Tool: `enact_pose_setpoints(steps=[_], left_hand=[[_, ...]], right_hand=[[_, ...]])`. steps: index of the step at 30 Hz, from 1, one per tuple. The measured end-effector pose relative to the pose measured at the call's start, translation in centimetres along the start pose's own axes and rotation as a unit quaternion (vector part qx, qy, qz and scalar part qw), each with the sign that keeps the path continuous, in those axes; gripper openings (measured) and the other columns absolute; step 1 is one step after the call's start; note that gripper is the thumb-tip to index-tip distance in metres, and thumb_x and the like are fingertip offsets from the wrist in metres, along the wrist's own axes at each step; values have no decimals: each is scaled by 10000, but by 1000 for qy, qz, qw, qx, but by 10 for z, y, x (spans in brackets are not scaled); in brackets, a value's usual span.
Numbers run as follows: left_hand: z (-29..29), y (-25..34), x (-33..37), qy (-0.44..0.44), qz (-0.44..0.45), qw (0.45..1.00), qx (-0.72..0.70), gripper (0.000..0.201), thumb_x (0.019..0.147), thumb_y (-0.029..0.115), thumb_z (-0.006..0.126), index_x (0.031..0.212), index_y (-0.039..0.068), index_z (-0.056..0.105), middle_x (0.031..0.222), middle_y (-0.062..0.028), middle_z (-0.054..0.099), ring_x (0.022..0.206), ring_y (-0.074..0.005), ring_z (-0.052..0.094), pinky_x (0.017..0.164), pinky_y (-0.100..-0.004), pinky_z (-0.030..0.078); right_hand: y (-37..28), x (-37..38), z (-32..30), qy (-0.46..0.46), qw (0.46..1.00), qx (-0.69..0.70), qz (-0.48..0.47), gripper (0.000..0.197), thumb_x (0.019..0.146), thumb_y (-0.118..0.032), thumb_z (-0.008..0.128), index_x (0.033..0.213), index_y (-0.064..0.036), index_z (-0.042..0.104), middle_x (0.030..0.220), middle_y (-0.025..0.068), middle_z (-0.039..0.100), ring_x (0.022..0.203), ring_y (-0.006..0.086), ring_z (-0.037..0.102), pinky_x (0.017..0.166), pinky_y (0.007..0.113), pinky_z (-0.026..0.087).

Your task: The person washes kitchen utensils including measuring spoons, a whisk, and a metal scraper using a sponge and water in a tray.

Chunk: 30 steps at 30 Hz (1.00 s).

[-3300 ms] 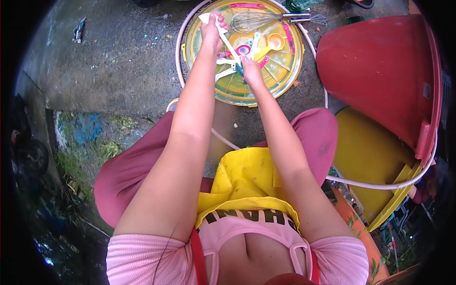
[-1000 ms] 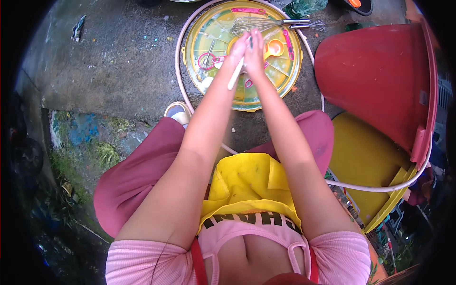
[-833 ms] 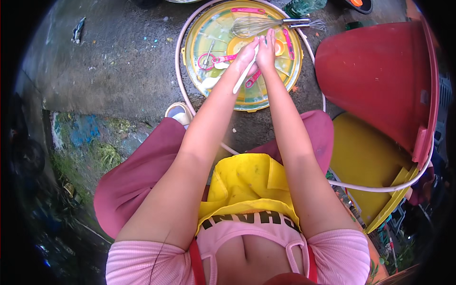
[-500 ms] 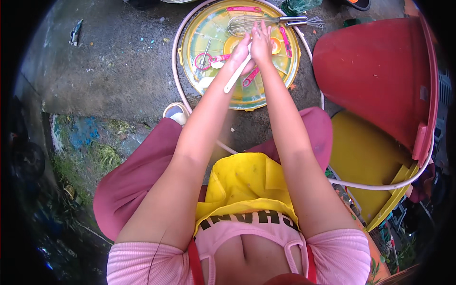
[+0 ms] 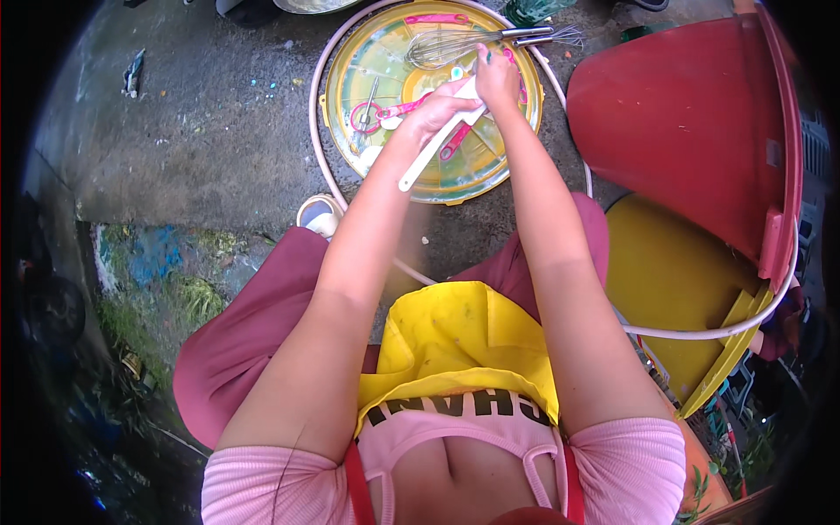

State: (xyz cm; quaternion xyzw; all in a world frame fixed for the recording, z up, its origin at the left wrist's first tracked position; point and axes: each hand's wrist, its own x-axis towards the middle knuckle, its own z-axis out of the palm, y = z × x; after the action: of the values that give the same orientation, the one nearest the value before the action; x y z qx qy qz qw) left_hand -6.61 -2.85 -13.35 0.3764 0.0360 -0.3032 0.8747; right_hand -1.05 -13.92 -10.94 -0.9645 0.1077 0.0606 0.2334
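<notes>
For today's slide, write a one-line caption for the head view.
Both hands, left hand and right hand, hold a white utensil over a round yellow basin of kitchen tools.

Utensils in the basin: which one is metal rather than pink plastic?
The wire whisk lying across the far side of the yellow basin; it is silvery metal, while the others are pink.

The person wears a pink ribbed short-sleeved top, yellow apron and maroon trousers.

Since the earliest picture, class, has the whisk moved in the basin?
No. The whisk lies at the far rim of the yellow basin, handle toward the red tub, as before. Only the camera framing shifted slightly.
</notes>
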Motion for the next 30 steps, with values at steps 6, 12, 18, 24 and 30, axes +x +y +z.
enact_pose_setpoints(steps=[6,12,18,24,30], left_hand=[[30,7,27,227,11,960,161,164,842,159,568,890,14,628,740,-90,648,681,-217,637,622,-330,486],[16,21,28,393,130,838,355,296,912,315,428,980,63,566,917,-158,621,845,-307,591,739,-384,453],[48,24,30,281,81,953,-82,280,919,167,397,1150,21,460,1142,-143,521,1029,-245,508,875,-367,422],[2,23,16,189,45,979,-63,619,914,462,364,1377,65,261,1332,-149,405,1115,-276,480,834,-383,476],[11,22,13,91,149,968,-180,439,904,255,381,1272,20,339,1244,-163,452,1077,-271,492,866,-383,454]], right_hand=[[27,5,10,-51,812,546,200,352,952,-211,327,916,11,598,773,107,623,669,242,602,689,348,491],[-31,-66,23,-29,684,727,57,440,962,-278,337,1249,41,432,1211,150,505,1122,206,479,950,297,367],[-36,-40,1,-47,814,576,54,586,942,-429,339,1328,12,350,1368,164,367,1250,233,367,1026,302,282],[-59,-89,23,11,910,385,-151,586,961,-409,201,1385,-5,207,1481,122,100,1368,249,89,1105,354,79],[-54,-62,22,-33,962,192,-191,517,949,-294,264,1367,8,257,1463,155,148,1361,282,114,1106,353,79]])
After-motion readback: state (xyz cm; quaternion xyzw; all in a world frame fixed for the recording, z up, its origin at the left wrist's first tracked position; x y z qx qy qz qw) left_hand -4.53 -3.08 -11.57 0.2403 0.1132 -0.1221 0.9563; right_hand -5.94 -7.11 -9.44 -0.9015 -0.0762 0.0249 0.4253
